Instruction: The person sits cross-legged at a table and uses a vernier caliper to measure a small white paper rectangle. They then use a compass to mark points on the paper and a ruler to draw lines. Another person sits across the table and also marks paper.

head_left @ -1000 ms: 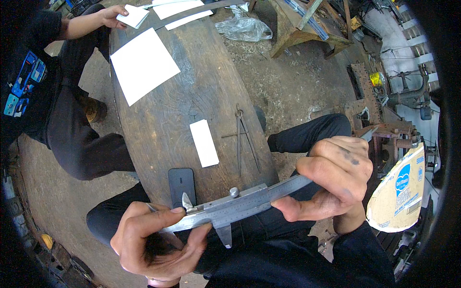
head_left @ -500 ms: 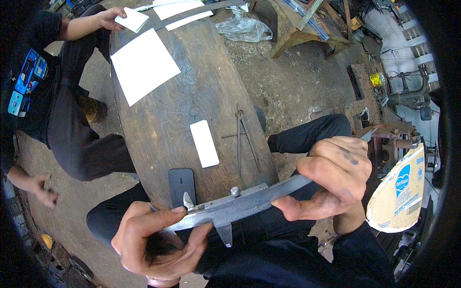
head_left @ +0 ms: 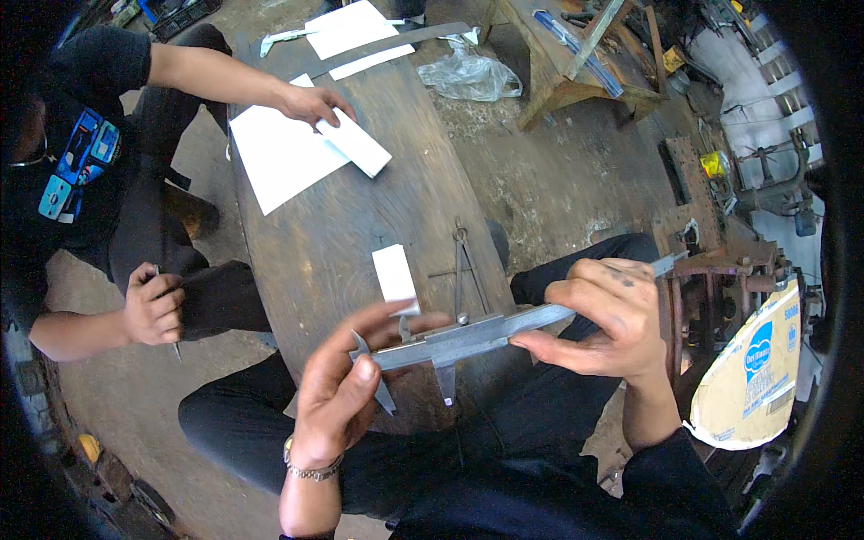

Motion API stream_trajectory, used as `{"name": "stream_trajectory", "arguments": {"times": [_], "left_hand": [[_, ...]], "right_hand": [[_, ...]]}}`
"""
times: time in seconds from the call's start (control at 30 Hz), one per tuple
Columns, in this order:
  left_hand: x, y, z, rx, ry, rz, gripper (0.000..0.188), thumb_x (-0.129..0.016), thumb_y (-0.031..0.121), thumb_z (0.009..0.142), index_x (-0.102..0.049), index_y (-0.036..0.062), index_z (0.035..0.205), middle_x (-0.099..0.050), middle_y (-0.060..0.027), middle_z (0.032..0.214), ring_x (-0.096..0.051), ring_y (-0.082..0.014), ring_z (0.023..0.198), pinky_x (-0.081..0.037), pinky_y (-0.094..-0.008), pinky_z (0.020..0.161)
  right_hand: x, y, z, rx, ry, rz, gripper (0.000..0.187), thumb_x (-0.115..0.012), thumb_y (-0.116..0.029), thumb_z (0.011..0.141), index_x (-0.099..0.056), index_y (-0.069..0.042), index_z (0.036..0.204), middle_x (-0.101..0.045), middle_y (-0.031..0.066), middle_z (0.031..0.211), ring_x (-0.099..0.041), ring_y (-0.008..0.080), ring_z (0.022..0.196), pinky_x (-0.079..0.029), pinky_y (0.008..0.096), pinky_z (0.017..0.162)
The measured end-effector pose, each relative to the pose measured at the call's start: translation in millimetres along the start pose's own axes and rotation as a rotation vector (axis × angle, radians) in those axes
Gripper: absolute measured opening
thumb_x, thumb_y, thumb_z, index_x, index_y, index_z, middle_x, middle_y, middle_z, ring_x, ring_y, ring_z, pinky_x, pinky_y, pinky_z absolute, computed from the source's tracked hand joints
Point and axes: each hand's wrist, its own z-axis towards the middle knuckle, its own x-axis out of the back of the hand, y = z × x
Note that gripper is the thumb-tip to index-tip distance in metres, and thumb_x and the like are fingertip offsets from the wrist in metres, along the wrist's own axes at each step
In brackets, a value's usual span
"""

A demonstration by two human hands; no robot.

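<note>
With the caliper (head_left: 470, 337) above the lap (head_left: 423, 463), the right hand (head_left: 605, 319) pinched its beam (head_left: 542, 318), while the left hand (head_left: 335, 396), its grip impossible to tell, probably needed light thumb pressure for steadiness.

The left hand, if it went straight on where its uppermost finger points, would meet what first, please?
Probably the small white paper strip on the wooden table, which the left hand overlaps in the picture with its uppermost fingertip; depth is unclear, so it might pass above.
</note>
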Motion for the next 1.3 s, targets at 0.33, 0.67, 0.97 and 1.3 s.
{"name": "stream_trajectory", "arguments": {"times": [0.33, 0.67, 0.97, 1.3], "left_hand": [[-2.1, -12.5, 5.6, 0.144, 0.121, 0.013, 0.048, -0.045, 0.028, 0.110, -0.055, -0.0134, 0.133, -0.063, -0.0240, 0.133, -0.066, -0.0274, 0.117, -0.055, -0.0417, 0.099], [11.8, -4.6, 12.0, -0.031, 0.260, 0.119, 0.047, -0.048, 0.029, 0.109, -0.057, -0.0117, 0.132, -0.065, -0.0217, 0.129, -0.070, -0.0234, 0.106, -0.061, -0.0371, 0.091], [29.5, 2.9, 13.8, -0.110, 0.312, 0.155, 0.046, -0.046, 0.027, 0.110, -0.056, -0.0104, 0.133, -0.063, -0.0218, 0.132, -0.069, -0.0241, 0.109, -0.060, -0.0370, 0.092], [24.9, -5.5, 15.0, -0.152, 0.346, 0.162, 0.045, -0.045, 0.026, 0.110, -0.055, -0.0099, 0.136, -0.064, -0.0193, 0.131, -0.068, -0.0210, 0.110, -0.059, -0.0353, 0.093]], "right_hand": [[-5.8, 6.5, 14.9, -0.136, -0.242, 0.399, 0.035, -0.078, -0.019, 0.086, -0.069, -0.003, 0.116, -0.067, 0.0148, 0.097, -0.069, 0.0347, 0.088, -0.054, 0.0400, 0.076], [-62.2, 22.5, 81.6, 0.145, -0.416, 0.592, 0.018, -0.068, -0.015, 0.092, -0.068, 0.000, 0.101, -0.071, 0.0150, 0.097, -0.069, 0.0342, 0.088, -0.053, 0.0431, 0.079], [-82.0, 7.8, 132.2, 0.225, -0.652, 0.430, 0.018, -0.067, -0.016, 0.094, -0.068, 0.000, 0.100, -0.069, 0.0158, 0.097, -0.065, 0.0375, 0.095, -0.050, 0.0452, 0.087], [-100.0, 19.0, 132.4, 0.414, -0.555, 0.436, 0.016, -0.063, -0.013, 0.094, -0.068, -0.002, 0.104, -0.068, 0.0121, 0.100, -0.065, 0.0348, 0.101, -0.048, 0.0450, 0.095]]}}
